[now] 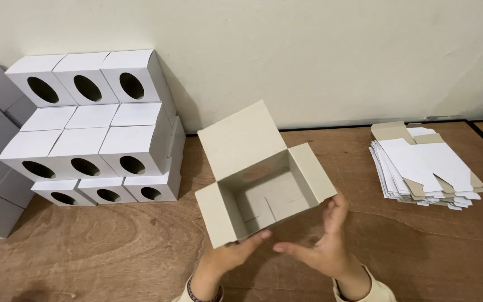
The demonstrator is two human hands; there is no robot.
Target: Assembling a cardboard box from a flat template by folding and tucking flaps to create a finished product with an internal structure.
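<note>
Open grey carton (264, 184) tilts just above both hands; left fingers (247, 243) pinch its near wall, right hand (322, 246) open, fingertips at its right flap.

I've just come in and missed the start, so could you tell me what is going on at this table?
A person is holding an open cardboard box over a wooden table. Its top flaps stand open and the bottom flaps inside are folded shut. The left hand grips the box's near corner, while the right hand touches its near right edge. To the left, finished white boxes with oval holes are stacked against the wall. To the right lies a pile of flat, unfolded box blanks.
</note>
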